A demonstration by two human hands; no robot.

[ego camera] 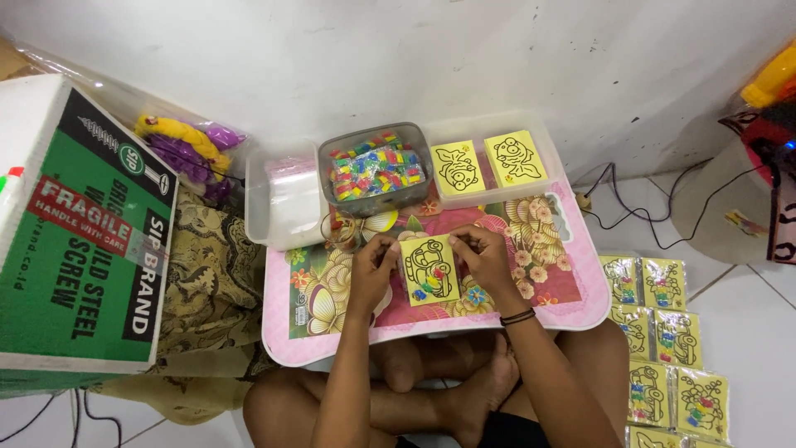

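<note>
A small yellow card (429, 270) with a black outline drawing of a car lies on a pink flowered lap table (580, 307), with a few coloured bits at its lower left. My left hand (373, 267) pinches the card's upper left edge. My right hand (482, 257) pinches its upper right edge; a dark band circles that wrist. Both sets of fingers are closed on the card or on a clear sleeve around it; which one I cannot tell.
Behind the card stand a grey tub of small coloured packets (375, 170), a clear tray (489, 124) with two yellow fish cards, and a clear box (282, 203). A green-and-white carton (83, 232) sits left. Several bagged yellow cards (663, 332) lie on the floor, right.
</note>
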